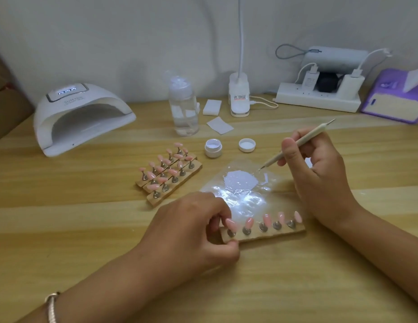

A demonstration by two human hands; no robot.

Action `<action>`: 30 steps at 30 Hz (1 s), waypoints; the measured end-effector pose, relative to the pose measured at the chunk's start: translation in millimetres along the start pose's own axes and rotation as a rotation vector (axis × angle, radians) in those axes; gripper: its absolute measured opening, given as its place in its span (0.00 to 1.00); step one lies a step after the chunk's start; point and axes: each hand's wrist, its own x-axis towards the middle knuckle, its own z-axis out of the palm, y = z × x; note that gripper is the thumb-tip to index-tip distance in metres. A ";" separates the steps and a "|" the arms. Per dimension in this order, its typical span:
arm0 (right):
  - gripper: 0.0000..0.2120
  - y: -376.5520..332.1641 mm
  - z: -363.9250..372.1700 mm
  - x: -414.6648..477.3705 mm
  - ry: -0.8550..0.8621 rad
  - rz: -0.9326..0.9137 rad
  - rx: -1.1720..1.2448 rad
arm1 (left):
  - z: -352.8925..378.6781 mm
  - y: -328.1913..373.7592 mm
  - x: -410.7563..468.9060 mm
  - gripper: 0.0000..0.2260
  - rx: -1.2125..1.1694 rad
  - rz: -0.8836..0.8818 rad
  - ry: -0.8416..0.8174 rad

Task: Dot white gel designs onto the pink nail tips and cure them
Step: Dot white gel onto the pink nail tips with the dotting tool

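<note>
Tips [266,219]: five pink ones on a wooden strip [268,236], tabletop [86,217], just nearside of the film [238,199]. I see left grip [191,227] pinching the strip's left end. Right grip [320,173] clasps the pen [296,145], its point beside the gel [240,180] on the film.
</note>
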 end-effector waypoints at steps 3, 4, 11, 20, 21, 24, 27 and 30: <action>0.05 2.9 0.3 1.5 0.008 0.019 0.019 | -3.2 -7.4 1.5 0.21 0.027 0.016 -0.067; 0.05 3.7 0.4 1.7 0.005 0.025 0.027 | -5.1 -9.2 1.2 0.25 0.034 0.031 -0.079; 0.06 3.7 -0.3 3.1 -0.019 0.022 0.073 | -10.9 -16.1 10.2 0.38 0.127 0.120 -0.074; 0.06 0.7 0.3 2.2 -0.077 0.057 0.017 | -2.2 -17.5 5.3 0.23 0.068 0.156 0.042; 0.06 0.3 0.3 2.4 -0.076 0.057 0.012 | -1.4 -15.8 4.6 0.20 0.030 0.152 0.063; 0.06 0.7 0.1 3.0 -0.070 0.053 0.007 | -0.1 -10.2 3.4 0.14 -0.050 0.141 0.057; 0.06 1.4 0.4 3.3 -0.071 0.048 0.007 | 2.9 -8.1 2.4 0.08 -0.165 0.105 0.035; 0.06 2.0 0.3 3.8 -0.076 0.031 -0.002 | 3.0 -6.6 2.6 0.09 -0.239 0.074 0.055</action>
